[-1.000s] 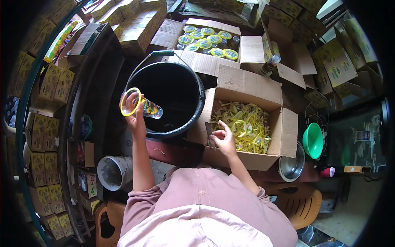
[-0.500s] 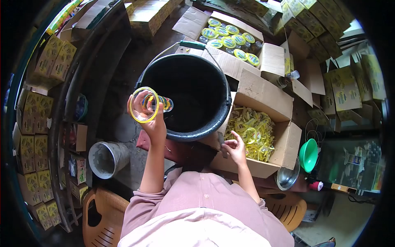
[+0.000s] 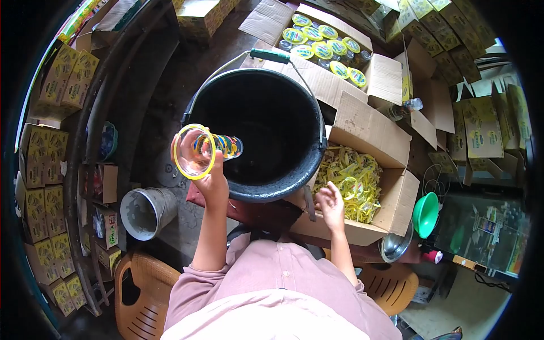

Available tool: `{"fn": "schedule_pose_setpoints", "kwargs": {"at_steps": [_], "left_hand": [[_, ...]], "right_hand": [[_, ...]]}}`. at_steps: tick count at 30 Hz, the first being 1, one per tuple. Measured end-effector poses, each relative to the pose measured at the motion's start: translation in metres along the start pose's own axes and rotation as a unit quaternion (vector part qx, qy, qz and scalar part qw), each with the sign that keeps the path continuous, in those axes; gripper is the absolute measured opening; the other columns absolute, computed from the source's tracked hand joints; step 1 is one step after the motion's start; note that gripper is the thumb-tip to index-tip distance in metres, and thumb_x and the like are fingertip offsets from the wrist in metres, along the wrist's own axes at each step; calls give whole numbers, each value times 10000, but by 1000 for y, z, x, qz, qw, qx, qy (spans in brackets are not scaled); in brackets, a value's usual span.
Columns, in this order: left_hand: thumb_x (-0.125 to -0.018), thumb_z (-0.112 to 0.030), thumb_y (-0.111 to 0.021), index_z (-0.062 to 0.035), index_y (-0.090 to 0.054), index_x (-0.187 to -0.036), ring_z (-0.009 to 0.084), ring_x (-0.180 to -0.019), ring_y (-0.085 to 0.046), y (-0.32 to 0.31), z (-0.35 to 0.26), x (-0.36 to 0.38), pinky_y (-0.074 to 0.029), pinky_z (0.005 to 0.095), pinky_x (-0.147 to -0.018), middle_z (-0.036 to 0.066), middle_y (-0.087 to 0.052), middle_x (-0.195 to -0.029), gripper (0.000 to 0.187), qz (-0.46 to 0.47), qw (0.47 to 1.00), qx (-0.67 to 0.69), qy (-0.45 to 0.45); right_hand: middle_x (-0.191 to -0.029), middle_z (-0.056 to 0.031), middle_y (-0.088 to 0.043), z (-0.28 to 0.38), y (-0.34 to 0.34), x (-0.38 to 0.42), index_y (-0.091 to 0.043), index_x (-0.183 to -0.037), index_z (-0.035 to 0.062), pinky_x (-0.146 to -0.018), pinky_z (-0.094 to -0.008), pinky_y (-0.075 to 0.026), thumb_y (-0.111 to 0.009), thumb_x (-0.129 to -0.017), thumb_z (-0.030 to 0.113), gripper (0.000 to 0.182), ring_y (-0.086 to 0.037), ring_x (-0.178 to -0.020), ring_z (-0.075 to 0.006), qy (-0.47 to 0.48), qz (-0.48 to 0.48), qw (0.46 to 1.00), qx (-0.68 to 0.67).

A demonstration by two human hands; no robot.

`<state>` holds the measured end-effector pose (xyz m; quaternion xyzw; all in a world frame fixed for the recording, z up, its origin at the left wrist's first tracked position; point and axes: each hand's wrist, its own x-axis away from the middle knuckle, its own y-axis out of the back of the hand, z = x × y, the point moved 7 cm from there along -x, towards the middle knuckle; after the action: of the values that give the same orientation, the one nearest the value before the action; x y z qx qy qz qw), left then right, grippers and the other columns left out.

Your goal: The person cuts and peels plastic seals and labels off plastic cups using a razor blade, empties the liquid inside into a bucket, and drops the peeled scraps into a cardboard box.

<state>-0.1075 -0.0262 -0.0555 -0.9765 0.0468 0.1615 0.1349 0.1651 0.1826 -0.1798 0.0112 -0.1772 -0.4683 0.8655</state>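
Observation:
My left hand (image 3: 212,184) is wrapped round a clear glass (image 3: 231,147) with a colourful pattern and a yellow rim, its mouth tilted toward me. The glass is over the left side of a large black bucket (image 3: 272,191), whose green handle grip is at the back. My right hand (image 3: 331,207) is raised at the front left edge of an open cardboard box (image 3: 365,133). Its fingers are apart and slightly blurred, with nothing seen in them. Yellow and clear shreds (image 3: 362,198) fill that box.
Behind, an open box (image 3: 385,73) holds several yellow-lidded containers. A grey bucket (image 3: 148,213) stands left, a green bowl (image 3: 425,215) and a metal bowl (image 3: 395,246) right. Orange chairs (image 3: 144,294) flank me. Stacked yellow cartons (image 3: 481,133) line both sides.
My right hand has moved slightly right and its fingers have opened from a near pinch. My left hand still holds the glass, now a little more sideways. The view has shifted slightly.

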Motion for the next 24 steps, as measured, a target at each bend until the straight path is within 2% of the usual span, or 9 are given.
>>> {"fn": "schedule_pose_setpoints", "kwargs": {"at_steps": [6, 7, 8, 10, 11, 14, 17, 22, 24], "left_hand": [[-816, -156, -603, -69, -199, -1297, 271, -1151, -449, -3, -3, -2, -348, 365, -988, 125, -428, -1220, 634, 4, 1000, 2, -16], [-820, -150, -598, -64, -206, -1294, 264, -1141, -456, -4, -4, -2, -352, 360, -982, 125, -434, -1215, 621, 6, 1000, -8, -23], [-824, -144, -592, -58, -212, -1291, 256, -1131, -464, -5, -6, -2, -356, 354, -976, 124, -439, -1210, 608, 8, 999, -19, -29], [-830, -128, -584, -47, -225, -1286, 238, -1106, -478, -7, -6, -3, -367, 340, -959, 121, -449, -1199, 586, 25, 998, -46, -40], [-832, -119, -580, -40, -231, -1283, 228, -1092, -485, -8, -4, -5, -373, 332, -949, 119, -454, -1193, 576, 41, 996, -65, -43], [-833, -93, -579, -7, -270, -1267, 176, -1038, -500, -21, -2, -5, -405, 291, -896, 110, -475, -1157, 540, 80, 996, -40, 19], [-777, -97, -599, 1, -436, -1135, 167, -974, -507, -30, 16, -9, -416, 285, -852, 98, -492, -1072, 405, 43, 983, 106, 140], [-848, -200, -512, 15, -475, -1045, 276, -1028, -495, -57, 41, 12, -383, 414, -935, 134, -528, -1026, 293, 89, 821, 395, 401], [-883, -299, -476, 41, -449, -1082, 326, -1044, -489, -63, 58, 29, -402, 456, -925, 187, -515, -1074, 395, 4, 690, 510, 514]], "right_hand": [[-1082, -108, -502, 12, 73, -17, -585, -897, -31, -623, -220, -484, -608, -823, 92, 145, -560, -836, -140, 88, -202, 975, -16], [-1108, -136, -498, 16, 82, -20, -582, -911, -25, -669, -278, -489, -636, -792, 90, 174, -567, -860, -186, 163, -206, 963, 57], [-1212, -175, -430, 24, 91, -17, -594, -1018, 34, -838, -389, -435, -667, -721, 67, 308, -518, -1007, -280, 206, -215, 902, 313], [-1291, -206, -356, 63, 80, 0, -585, -1121, 123, -981, -451, -294, -682, -649, 66, 486, -398, -1162, -349, 171, -242, 823, 485], [-1353, -214, -273, 46, 90, -5, -549, -1192, 166, -1010, -452, -245, -670, -643, 73, 570, -290, -1250, -353, 94, -201, 855, 469], [-1285, -164, -419, 38, 110, 0, -675, -882, 121, -1001, -449, -256, -692, -668, 155, 218, -358, -1210, -334, 158, -216, 830, 490], [-1240, -133, -480, 40, 128, 7, -660, -716, 105, -991, -439, -268, -712, -666, 204, 123, -393, -1178, -323, 182, -243, 837, 455], [-1169, -130, -505, 46, 147, 35, -645, -780, 93, -957, -430, -300, -712, -671, 214, 176, -439, -1112, -312, 189, -259, 855, 408], [-1146, -130, -508, 43, 158, 43, -642, -817, 91, -947, -431, -309, -707, -675, 206, 194, -449, -1092, -311, 188, -267, 863, 386]]}}
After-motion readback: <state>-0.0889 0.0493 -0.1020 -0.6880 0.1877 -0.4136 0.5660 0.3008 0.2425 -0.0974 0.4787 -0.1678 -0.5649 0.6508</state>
